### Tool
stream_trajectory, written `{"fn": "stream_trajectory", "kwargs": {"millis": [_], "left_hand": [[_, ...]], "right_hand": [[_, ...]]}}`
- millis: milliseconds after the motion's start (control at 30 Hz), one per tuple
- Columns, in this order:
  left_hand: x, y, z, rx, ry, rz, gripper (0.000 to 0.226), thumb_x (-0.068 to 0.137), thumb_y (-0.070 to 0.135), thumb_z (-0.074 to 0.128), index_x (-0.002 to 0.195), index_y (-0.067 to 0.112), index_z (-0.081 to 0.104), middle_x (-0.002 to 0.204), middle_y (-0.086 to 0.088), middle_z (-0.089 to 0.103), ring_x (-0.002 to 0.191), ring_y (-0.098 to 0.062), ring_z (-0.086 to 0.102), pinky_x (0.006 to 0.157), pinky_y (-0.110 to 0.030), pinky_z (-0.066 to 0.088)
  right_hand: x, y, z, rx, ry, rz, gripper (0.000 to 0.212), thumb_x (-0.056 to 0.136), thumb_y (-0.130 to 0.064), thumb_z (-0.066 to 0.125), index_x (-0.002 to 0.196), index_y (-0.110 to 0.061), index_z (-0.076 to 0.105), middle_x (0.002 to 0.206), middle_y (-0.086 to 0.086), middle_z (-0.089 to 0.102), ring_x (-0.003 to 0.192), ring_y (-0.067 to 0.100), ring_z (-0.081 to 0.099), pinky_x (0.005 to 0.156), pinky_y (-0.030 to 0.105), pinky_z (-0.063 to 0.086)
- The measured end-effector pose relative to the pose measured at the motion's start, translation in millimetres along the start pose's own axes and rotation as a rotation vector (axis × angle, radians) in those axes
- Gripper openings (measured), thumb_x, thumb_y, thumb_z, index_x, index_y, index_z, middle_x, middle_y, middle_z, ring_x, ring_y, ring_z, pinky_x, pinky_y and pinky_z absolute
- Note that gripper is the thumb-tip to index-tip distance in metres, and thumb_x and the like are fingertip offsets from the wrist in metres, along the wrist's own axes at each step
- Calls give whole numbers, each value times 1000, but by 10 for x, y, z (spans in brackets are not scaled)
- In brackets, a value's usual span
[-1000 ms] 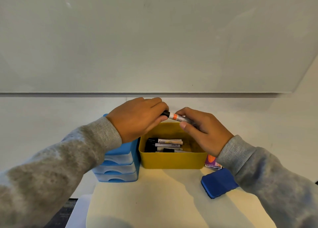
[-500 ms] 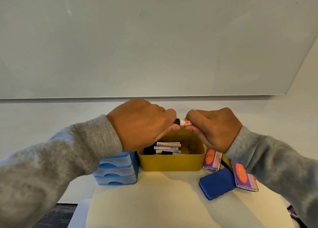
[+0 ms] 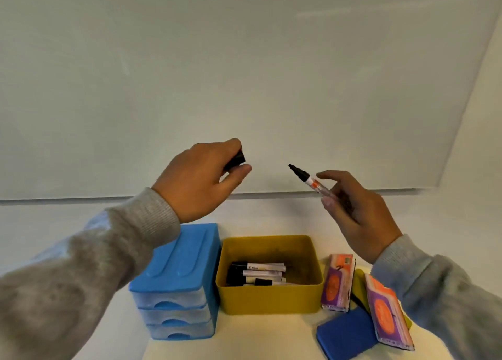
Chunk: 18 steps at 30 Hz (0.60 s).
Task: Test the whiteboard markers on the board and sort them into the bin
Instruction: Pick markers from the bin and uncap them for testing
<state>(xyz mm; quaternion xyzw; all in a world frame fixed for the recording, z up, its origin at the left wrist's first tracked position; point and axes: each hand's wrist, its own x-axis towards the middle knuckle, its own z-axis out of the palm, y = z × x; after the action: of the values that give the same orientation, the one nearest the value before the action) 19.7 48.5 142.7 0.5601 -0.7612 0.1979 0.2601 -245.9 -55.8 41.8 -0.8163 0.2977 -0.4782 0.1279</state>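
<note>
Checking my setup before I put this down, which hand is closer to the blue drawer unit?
Left. The left hand is above the blue drawer unit; the right hand is off to its right, past the yellow bin.

L hand [image 3: 199, 180] pinches black cap [image 3: 235, 161] between thumb & fingers; R hand [image 3: 358, 213] holds uncapped marker [image 3: 309, 180], tip up-left, both raised in front of whiteboard [image 3: 244, 74], hands apart. Below on surface [image 3: 258, 338]: yellow bin [image 3: 269, 300] w/ several markers [image 3: 258, 274] lying flat, blue 3-drawer unit [image 3: 176, 283] touching its left side. Right of bin: two purple/orange eraser packs [image 3: 338, 282] & blue eraser [image 3: 345, 335].
</note>
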Motion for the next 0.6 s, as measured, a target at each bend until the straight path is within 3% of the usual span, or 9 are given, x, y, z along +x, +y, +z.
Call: {"fn": "stream_trajectory", "kwargs": {"millis": [133, 233, 367, 467, 533, 600], "left_hand": [[285, -47, -81, -68, 194, -40, 31, 102, 43, 45, 78, 23, 47, 66, 7, 48, 61, -14, 48, 57, -40, 45], [548, -68, -228, -82, 334, -2, 27, 101, 44, 43, 94, 24, 59, 85, 9, 57, 77, -13, 54, 69, -40, 50], [873, -120, -393, -69, 452, -7, 37, 102, 47, 38, 122, 25, 61, 117, 13, 58, 105, -6, 53, 91, -35, 50], [1079, -167, -445, -58, 486, -47, 47, 103, 50, 34, 139, 27, 53, 150, 10, 44, 139, -9, 37, 114, -35, 35], [1180, -182, -427, -28, 455, -61, 51, 104, 52, 31, 146, 28, 46, 160, 10, 31, 150, -9, 19, 122, -35, 21], [1254, -215, -361, 32, 417, -59, 55, 104, 52, 28, 152, 26, 37, 165, 9, 19, 153, -10, 8, 124, -35, 10]], "right_hand": [[281, -292, -125, 153, 83, -9, 19, 88, -21, 76, 104, -28, 69, 80, -8, 67, 75, 15, 63, 60, 25, 52], [571, -487, -239, 308, 213, -1, 13, 80, -18, 83, 91, -21, 78, 82, -7, 74, 78, 17, 69, 65, 31, 59], [933, -740, -358, 457, 384, 8, 12, 75, -18, 88, 81, -17, 78, 78, -5, 75, 75, 17, 70, 67, 27, 60], [1193, -861, -422, 514, 431, -32, 15, 84, -20, 80, 79, -11, 70, 70, -3, 68, 64, 17, 61, 60, 28, 52], [1343, -943, -459, 558, 432, -63, 20, 92, -24, 72, 79, -12, 63, 66, -2, 62, 58, 17, 54, 56, 30, 45], [1483, -1035, -507, 572, 425, -78, 19, 97, -26, 66, 85, -13, 61, 68, 3, 65, 58, 19, 60, 52, 29, 48]]}}
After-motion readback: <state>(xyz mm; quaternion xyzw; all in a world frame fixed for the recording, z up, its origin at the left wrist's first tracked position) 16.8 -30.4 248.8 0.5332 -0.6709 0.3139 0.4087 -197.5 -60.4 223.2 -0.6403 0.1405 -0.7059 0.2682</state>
